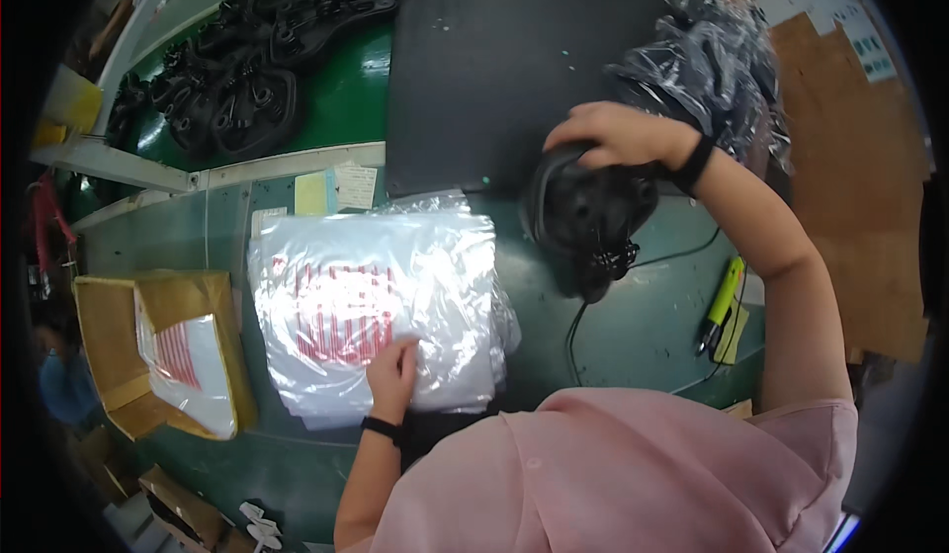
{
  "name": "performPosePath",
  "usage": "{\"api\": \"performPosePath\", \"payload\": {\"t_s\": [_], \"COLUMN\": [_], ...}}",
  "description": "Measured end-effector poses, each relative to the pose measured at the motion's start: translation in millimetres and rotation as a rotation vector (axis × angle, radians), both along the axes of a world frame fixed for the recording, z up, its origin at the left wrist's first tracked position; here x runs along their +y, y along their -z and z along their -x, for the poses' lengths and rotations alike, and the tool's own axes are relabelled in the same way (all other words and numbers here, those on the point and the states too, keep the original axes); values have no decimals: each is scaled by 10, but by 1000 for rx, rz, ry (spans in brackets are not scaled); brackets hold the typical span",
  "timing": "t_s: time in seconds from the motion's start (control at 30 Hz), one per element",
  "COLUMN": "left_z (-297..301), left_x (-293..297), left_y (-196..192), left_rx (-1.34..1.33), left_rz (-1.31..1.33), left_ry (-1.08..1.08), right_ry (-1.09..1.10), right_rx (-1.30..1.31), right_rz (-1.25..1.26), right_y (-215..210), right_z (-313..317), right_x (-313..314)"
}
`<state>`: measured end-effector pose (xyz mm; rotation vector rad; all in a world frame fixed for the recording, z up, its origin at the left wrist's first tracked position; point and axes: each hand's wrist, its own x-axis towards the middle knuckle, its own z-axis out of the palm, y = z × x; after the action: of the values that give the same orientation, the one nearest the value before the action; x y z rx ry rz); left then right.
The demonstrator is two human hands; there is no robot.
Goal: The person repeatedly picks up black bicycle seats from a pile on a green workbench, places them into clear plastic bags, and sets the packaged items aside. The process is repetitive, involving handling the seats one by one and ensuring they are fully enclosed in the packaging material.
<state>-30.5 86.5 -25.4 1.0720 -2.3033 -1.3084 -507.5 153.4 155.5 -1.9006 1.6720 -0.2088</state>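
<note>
A stack of clear plastic bags (pixel 450 286) with red print lies flat on the green table in front of me. My left hand (pixel 392 373) rests on the near part of the stack, its thumb and fingertips pinched together on the top bag. To the right, my right hand (pixel 621 138) grips the upper rim of a black moulded plastic part (pixel 588 207) from above. That part is rounded at the top and narrows toward a lower end with wires. Thin black cables trail from it over the table. My right fingertips are partly hidden behind the part's rim.
A cardboard box (pixel 242 355) holding printed bags stands at left. Several similar black parts (pixel 257 108) lie on a green surface behind a pale rail. A dark mat (pixel 494 79) lies ahead, bagged parts (pixel 717 59) at far right. A yellow-green cutter (pixel 727 291) lies right.
</note>
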Motion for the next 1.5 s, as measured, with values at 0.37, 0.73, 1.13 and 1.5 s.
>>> {"api": "performPosePath", "payload": {"t_s": [0.37, 0.73, 1.13, 1.5], "left_z": [693, 506, 225, 202], "left_x": [929, 580, 390, 441], "left_y": [-603, -89, -58, -184], "left_rx": [-254, -194, -173, 146], "left_rz": [328, 354, 178, -486], "left_ry": [155, 136, 24, -198], "right_ry": [1278, 1149, 7, 1055], "right_rx": [-234, -749, -2514, -139], "right_rz": [720, -13, -113, 193], "right_y": [1081, 938, -201, 569], "right_z": [-844, -1870, -3058, -2661], "right_x": [2174, 2235, 2377, 2374]}}
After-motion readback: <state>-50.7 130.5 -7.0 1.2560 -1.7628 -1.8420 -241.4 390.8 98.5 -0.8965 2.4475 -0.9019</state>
